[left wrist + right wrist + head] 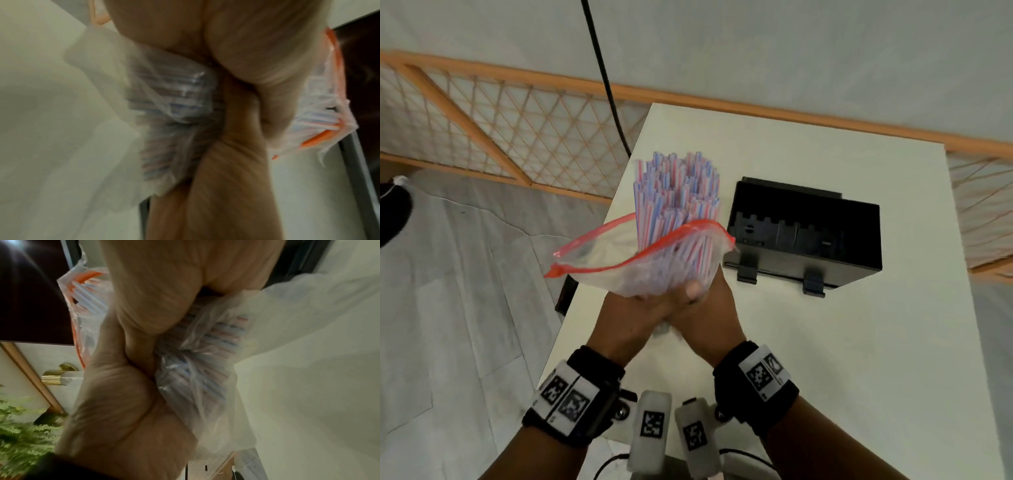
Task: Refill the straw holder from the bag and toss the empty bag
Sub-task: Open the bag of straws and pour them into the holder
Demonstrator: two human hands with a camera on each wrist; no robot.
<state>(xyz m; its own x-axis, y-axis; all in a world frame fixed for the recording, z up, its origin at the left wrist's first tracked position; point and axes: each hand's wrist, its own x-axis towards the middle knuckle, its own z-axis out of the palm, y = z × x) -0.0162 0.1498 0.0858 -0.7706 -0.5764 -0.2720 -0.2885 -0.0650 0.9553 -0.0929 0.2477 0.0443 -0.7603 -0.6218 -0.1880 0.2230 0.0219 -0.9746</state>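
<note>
A clear zip bag with a red seal strip is held upright over the left edge of the white table. Its mouth gapes open, and a bundle of red-and-blue striped straws sticks up out of it. My left hand and right hand are clasped together round the bag's lower part, squeezing the straws through the plastic. The wrist views show the bag bunched against my palms. The black straw holder stands open-topped on the table, just right of the bag.
A black cable hangs down behind the table's far left corner. An orange lattice fence runs along the back, with grey floor to the left. A green plant and a brass door handle show in the right wrist view.
</note>
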